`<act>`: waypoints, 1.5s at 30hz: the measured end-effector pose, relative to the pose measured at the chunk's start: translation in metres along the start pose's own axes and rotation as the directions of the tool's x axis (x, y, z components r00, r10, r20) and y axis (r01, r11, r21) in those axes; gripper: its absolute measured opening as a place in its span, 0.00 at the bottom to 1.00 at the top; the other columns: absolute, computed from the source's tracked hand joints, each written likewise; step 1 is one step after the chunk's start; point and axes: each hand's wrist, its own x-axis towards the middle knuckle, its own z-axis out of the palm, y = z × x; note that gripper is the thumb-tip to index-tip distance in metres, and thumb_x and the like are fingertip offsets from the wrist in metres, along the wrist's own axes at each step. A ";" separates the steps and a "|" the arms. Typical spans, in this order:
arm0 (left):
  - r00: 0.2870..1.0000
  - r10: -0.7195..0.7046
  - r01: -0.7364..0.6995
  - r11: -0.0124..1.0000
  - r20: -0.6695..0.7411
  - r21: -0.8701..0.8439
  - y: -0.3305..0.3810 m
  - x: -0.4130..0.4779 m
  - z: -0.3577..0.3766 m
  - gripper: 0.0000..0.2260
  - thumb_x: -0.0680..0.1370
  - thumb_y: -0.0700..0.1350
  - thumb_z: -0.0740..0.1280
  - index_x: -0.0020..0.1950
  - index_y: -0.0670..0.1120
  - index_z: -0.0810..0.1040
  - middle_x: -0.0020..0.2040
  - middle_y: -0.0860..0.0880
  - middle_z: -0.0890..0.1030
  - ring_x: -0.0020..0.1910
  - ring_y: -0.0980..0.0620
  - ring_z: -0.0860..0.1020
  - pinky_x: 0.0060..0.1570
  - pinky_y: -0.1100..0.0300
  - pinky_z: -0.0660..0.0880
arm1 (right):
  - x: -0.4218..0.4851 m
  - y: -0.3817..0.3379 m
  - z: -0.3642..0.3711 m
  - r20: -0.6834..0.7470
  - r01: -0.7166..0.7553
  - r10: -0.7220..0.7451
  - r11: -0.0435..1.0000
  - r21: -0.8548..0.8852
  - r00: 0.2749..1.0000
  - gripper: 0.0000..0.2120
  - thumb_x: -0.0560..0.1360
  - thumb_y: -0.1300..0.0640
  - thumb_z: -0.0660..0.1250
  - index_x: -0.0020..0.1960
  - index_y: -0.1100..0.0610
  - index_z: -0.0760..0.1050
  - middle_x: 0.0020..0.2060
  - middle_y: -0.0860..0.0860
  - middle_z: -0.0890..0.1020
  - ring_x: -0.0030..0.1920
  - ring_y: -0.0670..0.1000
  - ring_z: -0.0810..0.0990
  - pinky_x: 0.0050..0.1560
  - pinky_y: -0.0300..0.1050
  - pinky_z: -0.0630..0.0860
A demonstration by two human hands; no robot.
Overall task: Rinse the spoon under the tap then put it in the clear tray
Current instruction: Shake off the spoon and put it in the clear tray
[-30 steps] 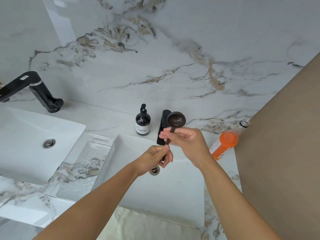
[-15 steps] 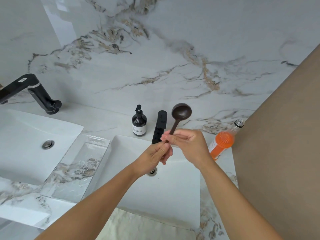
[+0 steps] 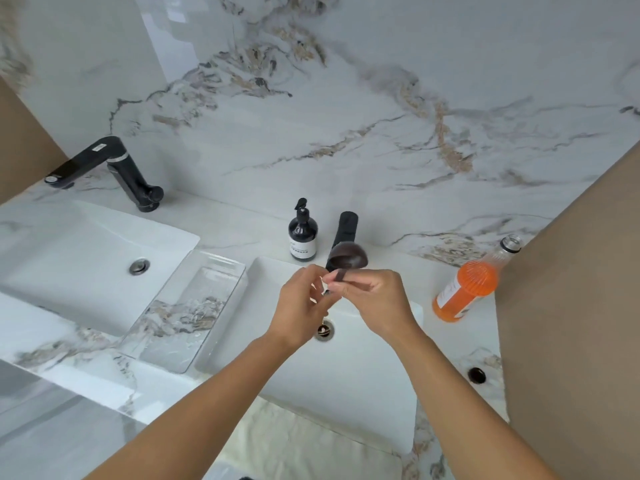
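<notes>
A dark brown spoon point(image 3: 347, 257) is held over the right sink point(image 3: 363, 382), its bowl tipped down just below the black tap point(image 3: 344, 230). My right hand point(image 3: 375, 299) grips the spoon's handle. My left hand point(image 3: 303, 304) touches the lower part of the handle with its fingertips. No water stream is visible from the tap. The clear tray point(image 3: 188, 308) lies on the counter between the two sinks, left of my hands, with nothing in it.
A dark soap pump bottle point(image 3: 303, 233) stands left of the tap. An orange bottle point(image 3: 467, 289) leans at the right beside a brown wall. A second sink point(image 3: 79, 258) with a black tap point(image 3: 110, 168) is on the left.
The spoon's bowl has dropped from raised above my right hand to tipped down in front of the tap. Both hands stay on the handle.
</notes>
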 end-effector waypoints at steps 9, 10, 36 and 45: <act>0.966 -0.168 0.195 0.972 0.194 -0.133 -0.038 -0.008 -0.063 0.06 0.73 0.45 0.75 0.39 0.57 0.86 0.36 0.53 0.86 0.35 0.59 0.81 0.37 0.65 0.77 | 0.009 0.007 0.057 -0.011 -0.126 0.129 0.979 0.162 0.992 0.05 0.71 0.57 0.76 0.44 0.48 0.88 0.43 0.51 0.90 0.47 0.51 0.89 0.52 0.45 0.84; 0.953 -0.192 0.233 0.958 0.232 -0.164 -0.044 -0.010 -0.075 0.06 0.73 0.44 0.75 0.38 0.56 0.86 0.35 0.53 0.86 0.34 0.58 0.81 0.37 0.64 0.77 | 0.016 0.008 0.067 -0.005 -0.179 0.184 0.959 0.219 0.983 0.04 0.72 0.59 0.76 0.45 0.52 0.88 0.43 0.54 0.90 0.48 0.54 0.89 0.51 0.46 0.85; 0.591 -0.726 0.660 0.685 0.352 0.307 -0.182 0.003 -0.255 0.09 0.77 0.36 0.68 0.36 0.39 0.81 0.41 0.41 0.84 0.30 0.47 0.82 0.27 0.62 0.81 | 0.139 0.069 0.323 -0.191 -0.814 0.834 0.549 0.189 0.518 0.04 0.74 0.73 0.71 0.47 0.69 0.78 0.42 0.68 0.84 0.31 0.59 0.86 0.32 0.47 0.84; 0.663 -0.714 0.547 0.668 0.226 0.505 -0.198 0.006 -0.234 0.08 0.78 0.41 0.68 0.40 0.39 0.80 0.46 0.37 0.85 0.45 0.40 0.85 0.43 0.51 0.83 | 0.150 0.095 0.335 -0.318 -0.799 0.767 0.599 0.042 0.558 0.04 0.71 0.67 0.75 0.42 0.62 0.82 0.46 0.64 0.87 0.44 0.61 0.88 0.48 0.56 0.86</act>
